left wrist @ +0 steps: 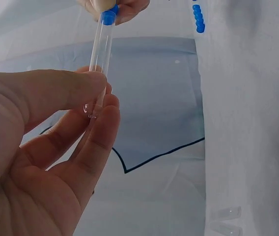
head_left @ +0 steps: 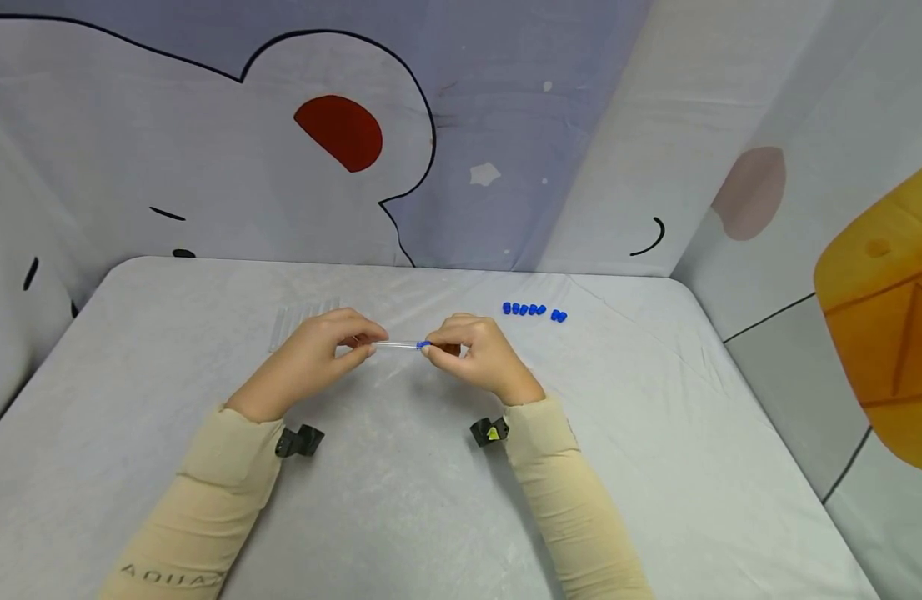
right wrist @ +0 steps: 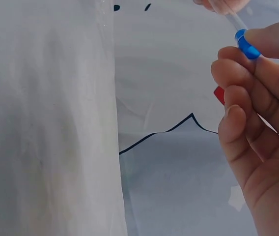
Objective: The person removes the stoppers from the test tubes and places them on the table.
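Observation:
A clear test tube [head_left: 397,344] lies level between the two hands in the head view. My left hand [head_left: 316,354] pinches its rounded end between thumb and fingers; the left wrist view shows that end of the tube [left wrist: 101,54] inside the grip. At the other end my right hand [head_left: 479,354] pinches a blue cap [head_left: 423,344] between thumb and index finger. In the right wrist view the blue cap [right wrist: 246,45] sits on the tube's mouth, partly covered by the thumb. The other right fingers are curled loosely below it.
Several clear tubes [head_left: 284,323] lie side by side behind the left hand. Several blue caps [head_left: 524,309] stand in a row at the back right, with two more blue caps [head_left: 558,316] beside them. A white cloth covers the table [head_left: 401,500], which ends at a printed curtain [head_left: 506,125].

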### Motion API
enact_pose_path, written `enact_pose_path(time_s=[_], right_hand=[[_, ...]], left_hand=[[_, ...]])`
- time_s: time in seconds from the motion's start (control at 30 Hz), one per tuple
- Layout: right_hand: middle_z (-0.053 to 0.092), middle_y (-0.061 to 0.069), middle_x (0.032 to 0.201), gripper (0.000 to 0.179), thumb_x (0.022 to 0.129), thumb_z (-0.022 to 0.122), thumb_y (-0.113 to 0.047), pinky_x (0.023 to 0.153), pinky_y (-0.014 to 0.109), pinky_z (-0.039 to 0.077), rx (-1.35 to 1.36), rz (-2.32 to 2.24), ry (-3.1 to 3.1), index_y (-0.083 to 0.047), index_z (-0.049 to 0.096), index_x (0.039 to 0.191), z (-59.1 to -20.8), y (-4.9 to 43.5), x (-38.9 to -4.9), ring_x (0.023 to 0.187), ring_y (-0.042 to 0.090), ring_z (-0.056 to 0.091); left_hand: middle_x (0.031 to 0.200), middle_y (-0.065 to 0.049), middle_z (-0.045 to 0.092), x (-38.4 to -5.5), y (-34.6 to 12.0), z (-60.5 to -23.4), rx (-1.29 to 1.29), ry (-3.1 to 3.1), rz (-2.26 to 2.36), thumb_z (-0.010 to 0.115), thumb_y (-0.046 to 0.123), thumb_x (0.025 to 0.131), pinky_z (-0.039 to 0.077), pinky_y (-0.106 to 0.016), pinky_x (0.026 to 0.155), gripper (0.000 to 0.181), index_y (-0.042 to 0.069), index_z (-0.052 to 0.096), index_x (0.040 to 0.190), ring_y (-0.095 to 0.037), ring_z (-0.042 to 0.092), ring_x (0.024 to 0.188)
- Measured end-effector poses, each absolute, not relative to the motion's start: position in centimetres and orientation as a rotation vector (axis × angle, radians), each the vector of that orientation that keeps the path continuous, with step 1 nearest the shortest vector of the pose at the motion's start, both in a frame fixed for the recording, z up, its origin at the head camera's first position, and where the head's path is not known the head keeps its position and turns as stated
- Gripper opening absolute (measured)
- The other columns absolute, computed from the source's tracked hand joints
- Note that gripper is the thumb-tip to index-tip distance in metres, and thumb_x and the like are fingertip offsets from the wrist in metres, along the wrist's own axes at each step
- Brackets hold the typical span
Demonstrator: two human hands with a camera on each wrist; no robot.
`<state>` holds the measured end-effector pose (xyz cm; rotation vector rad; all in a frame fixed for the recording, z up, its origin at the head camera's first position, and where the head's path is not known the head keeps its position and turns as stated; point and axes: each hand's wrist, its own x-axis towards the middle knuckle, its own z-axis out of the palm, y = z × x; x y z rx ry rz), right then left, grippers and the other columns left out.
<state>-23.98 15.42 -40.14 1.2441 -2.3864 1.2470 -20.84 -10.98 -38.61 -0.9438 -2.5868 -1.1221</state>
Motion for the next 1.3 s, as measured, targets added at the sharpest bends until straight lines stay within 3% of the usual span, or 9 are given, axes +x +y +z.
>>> enact_pose_path(time_s=[0.13, 0.43, 0.57, 0.7, 0.87, 1.13, 1.3], right_hand=[[0.066, -0.001, 0.075, 0.009, 0.09, 0.072, -0.007, 0.056, 0.043, 0.051, 1.233, 1.213, -2.386, -0.001, 0.079, 0.089, -40.22, 15.24, -23.99, 0.068, 0.009, 0.053], [0.065, -0.003, 0.072, 0.007, 0.089, 0.073, -0.007, 0.058, 0.027, 0.048, 1.211, 1.126, -2.353, -0.005, 0.079, 0.086, -40.3, 14.9, -24.0, 0.067, 0.009, 0.053], [0.064, -0.002, 0.072, 0.007, 0.089, 0.073, -0.007, 0.058, 0.028, 0.047, 1.211, 1.111, -2.353, -0.005, 0.079, 0.086, -40.3, 14.86, -24.0, 0.066, 0.01, 0.053], [0.065, -0.002, 0.075, 0.008, 0.091, 0.072, -0.008, 0.059, 0.032, 0.049, 1.241, 1.118, -2.378, -0.004, 0.079, 0.09, -40.19, 14.96, -24.05, 0.068, 0.01, 0.053], [0.067, -0.001, 0.081, 0.011, 0.093, 0.07, -0.007, 0.062, 0.024, 0.047, 1.31, 1.158, -2.413, -0.002, 0.079, 0.097, -39.95, 15.28, -24.08, 0.072, 0.009, 0.054], [0.069, 0.001, 0.085, 0.012, 0.095, 0.069, -0.007, 0.062, 0.04, 0.051, 1.36, 1.248, -2.421, -0.002, 0.079, 0.1, -40.0, 15.5, -24.17, 0.077, 0.01, 0.056], [0.069, 0.0, 0.084, 0.012, 0.094, 0.07, -0.007, 0.065, 0.036, 0.053, 1.311, 1.261, -2.411, -0.003, 0.079, 0.1, -40.01, 15.48, -23.99, 0.076, 0.01, 0.057]], left_hand=[[0.099, -0.003, 0.07, -20.78, -10.94, -38.57, -0.933, -2.585, -1.109, 0.069, -0.005, 0.092, 0.056, -0.039, 0.083, 0.02, 0.004, 0.074, 0.109, -0.017, 0.065, 0.087], [0.101, -0.008, 0.071, -20.74, -10.93, -38.52, -0.923, -2.594, -1.081, 0.067, -0.005, 0.093, 0.055, -0.039, 0.082, 0.021, 0.004, 0.074, 0.11, -0.019, 0.065, 0.089], [0.102, -0.007, 0.07, -20.65, -10.93, -38.33, -0.916, -2.615, -1.069, 0.066, -0.005, 0.094, 0.056, -0.04, 0.083, 0.021, 0.003, 0.074, 0.111, -0.02, 0.066, 0.09], [0.102, -0.007, 0.07, -20.64, -11.07, -38.17, -0.92, -2.62, -1.07, 0.067, -0.005, 0.094, 0.055, -0.042, 0.084, 0.02, 0.002, 0.074, 0.112, -0.021, 0.064, 0.09], [0.102, -0.007, 0.069, -20.86, -11.36, -38.24, -0.948, -2.603, -1.086, 0.068, -0.006, 0.093, 0.055, -0.042, 0.085, 0.02, 0.003, 0.074, 0.111, -0.02, 0.063, 0.091], [0.104, -0.005, 0.07, -21.06, -11.65, -38.32, -0.964, -2.601, -1.101, 0.07, -0.005, 0.092, 0.055, -0.039, 0.083, 0.021, 0.005, 0.073, 0.11, -0.019, 0.064, 0.093], [0.107, -0.008, 0.07, -20.91, -11.6, -38.22, -0.953, -2.63, -1.104, 0.067, -0.003, 0.094, 0.056, -0.043, 0.087, 0.02, 0.004, 0.073, 0.112, -0.023, 0.067, 0.094]])
